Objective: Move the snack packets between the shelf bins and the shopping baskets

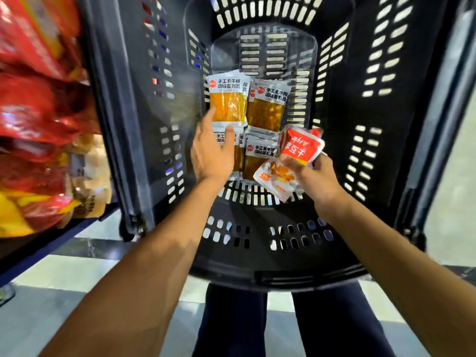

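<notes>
Four yellow packets lie flat on the floor of the basket, two by two and close together, printed sides up. The far-left packet overlaps the one nearer the person, which is mostly hidden under the left grip. That grip is released: its fingers are stretched out straight over the packets, one fingertip touching the far-left packet's lower corner and another lying at its bottom edge, with nothing grasped. The right grip is clenched round a small bunch of red packets, held above the basket floor just right of the yellow ones; the top one shows a red panel with white lettering, and a paler one with an orange picture sticks out below it. How many are in the bunch cannot be told. The basket is dark plastic with slotted walls, and its near rim is close to the person's legs. To the left, outside the basket wall, a shelf carries blurred red and yellow bags. Pale floor shows beneath.
</notes>
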### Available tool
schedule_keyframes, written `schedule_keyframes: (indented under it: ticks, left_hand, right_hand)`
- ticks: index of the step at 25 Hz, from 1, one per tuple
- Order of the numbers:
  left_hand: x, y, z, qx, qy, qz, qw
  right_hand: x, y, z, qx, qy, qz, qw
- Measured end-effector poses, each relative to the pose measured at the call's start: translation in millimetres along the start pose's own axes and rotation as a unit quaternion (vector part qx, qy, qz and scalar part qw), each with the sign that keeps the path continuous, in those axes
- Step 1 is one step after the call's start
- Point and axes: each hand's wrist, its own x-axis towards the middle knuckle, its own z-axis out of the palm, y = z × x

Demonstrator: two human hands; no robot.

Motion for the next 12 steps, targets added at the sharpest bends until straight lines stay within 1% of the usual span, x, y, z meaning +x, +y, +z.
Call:
schedule_keyframes:
  ticks: [2, 4, 7, 12]
  left_hand:
    - [-32, 13, -26, -0.046, -0.046, -0.002, 0.998]
    - [-69, 24, -53, -0.083, -0.082, -0.028, 0.993]
    - [-140, 45, -105, -0.084, -0.111, -0.054, 0.989]
    - [-258, 75, -200, -0.104, -0.141, -0.041, 0.984]
  right_hand:
    - [-32, -8, -7, -0.014, -0.031, -0.026, 0.999]
    - [-71, -11, -17, -0.021, -0.065, -0.032, 0.997]
    - [-142, -19, -41, -0.028, -0.066, -0.035, 0.997]
    - [-275, -29, -83, -0.045, -0.066, -0.049, 0.996]
